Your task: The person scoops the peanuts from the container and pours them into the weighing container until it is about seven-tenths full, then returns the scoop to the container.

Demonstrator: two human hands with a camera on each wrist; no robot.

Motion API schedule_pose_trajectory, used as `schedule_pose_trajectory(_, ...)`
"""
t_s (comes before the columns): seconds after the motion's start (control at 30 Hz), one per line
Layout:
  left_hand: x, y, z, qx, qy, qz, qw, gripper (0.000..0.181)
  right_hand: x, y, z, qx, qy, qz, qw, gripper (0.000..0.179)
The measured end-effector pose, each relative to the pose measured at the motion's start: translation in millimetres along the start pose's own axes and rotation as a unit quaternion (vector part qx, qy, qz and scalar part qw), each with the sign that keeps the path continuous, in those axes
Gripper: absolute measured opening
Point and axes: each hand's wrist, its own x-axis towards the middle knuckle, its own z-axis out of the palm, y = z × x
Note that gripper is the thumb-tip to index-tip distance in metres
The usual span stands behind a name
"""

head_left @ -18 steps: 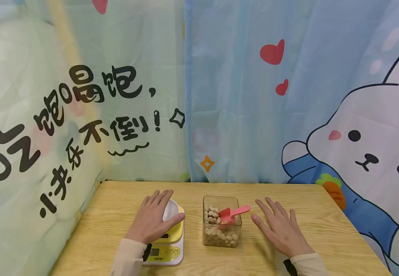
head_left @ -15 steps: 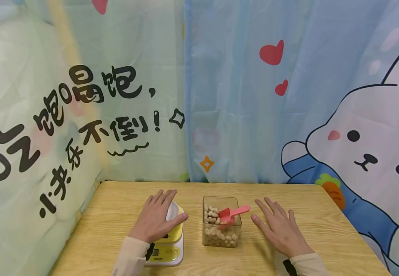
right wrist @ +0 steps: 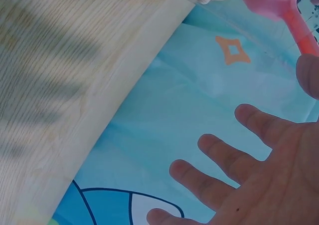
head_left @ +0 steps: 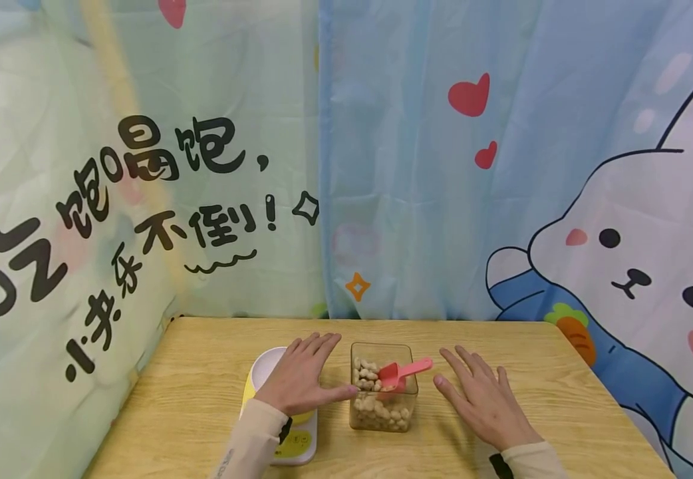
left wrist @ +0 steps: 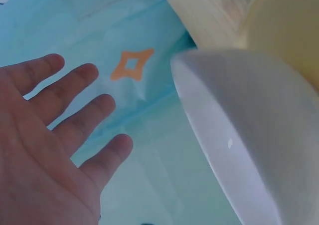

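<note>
A clear square container (head_left: pixel 384 424) of unshelled peanuts (head_left: pixel 367 378) stands mid-table, with a pink scoop (head_left: pixel 403 374) resting in it, handle over the right rim. To its left, a white bowl (head_left: pixel 265 364) sits on a yellow and white kitchen scale (head_left: pixel 296 448). My left hand (head_left: pixel 301 378), fingers straight and spread, is between bowl and container, its thumb at the container's left edge; whether it touches is unclear. The left wrist view shows that palm bare beside the bowl (left wrist: pixel 249 115). My right hand (head_left: pixel 485 404) hovers right of the container, fingers spread and holding nothing.
The wooden table (head_left: pixel 203 372) ends at the back against a printed curtain (head_left: pixel 394 199). Another curtain side with black lettering (head_left: pixel 161 159) borders the left, and a cartoon rabbit (head_left: pixel 640 266) is printed on the right.
My left hand has moved right, from over the scale and bowl toward the container, uncovering more of the bowl. The right hand has barely moved. The head view has shifted slightly.
</note>
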Motion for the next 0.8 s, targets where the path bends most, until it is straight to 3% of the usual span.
schedule_pose_trajectory(0.3, 14.5, 7.7, 13.9, 0.027, -0.013, 0.036, 0.9989, 0.106, -0.9, 0.0, 0.6, -0.002, -0.004, 0.0, 1.0, 0.064)
schedule_pose_trajectory(0.8, 28.6, 9.6, 24.2, 0.044, -0.038, 0.05, 0.9971, 0.111, -1.9, 3.0, -1.9, 0.002, 0.011, -0.017, 0.9998, 0.059)
